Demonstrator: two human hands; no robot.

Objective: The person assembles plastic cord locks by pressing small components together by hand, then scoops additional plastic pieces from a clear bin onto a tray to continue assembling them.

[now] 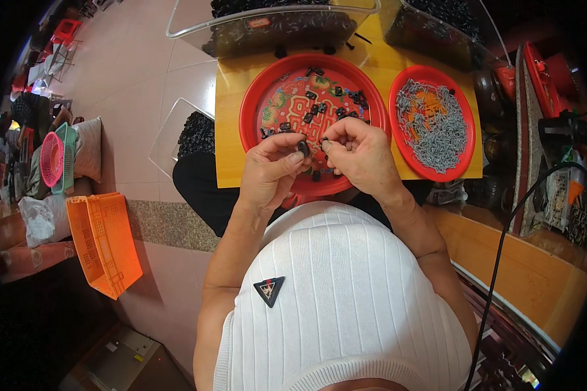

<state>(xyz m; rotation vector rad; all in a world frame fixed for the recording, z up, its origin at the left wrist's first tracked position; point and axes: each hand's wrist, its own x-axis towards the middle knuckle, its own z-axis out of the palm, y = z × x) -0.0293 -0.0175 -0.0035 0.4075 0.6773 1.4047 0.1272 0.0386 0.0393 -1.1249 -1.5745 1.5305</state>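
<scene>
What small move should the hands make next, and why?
Probably ease the right hand toward the left hand, which pinches a black piece; the right is pinched too, a short gap away, both over the red tray.

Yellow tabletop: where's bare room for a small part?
Bare: yellow tabletop strip left of the round red tray; wedge between it and oval red tray, toward the back. Crowded: back edge, clear bins; round tray front, left hand, right hand.

The white top [359,287] has raised vertical ribs and finer ribbed trim [365,373]. On its left chest sits a dark triangular badge [269,291] with a gold-toned emblem. Black legwear [199,190] shows below; left hand [269,168] and right hand [365,159] are bare.
</scene>
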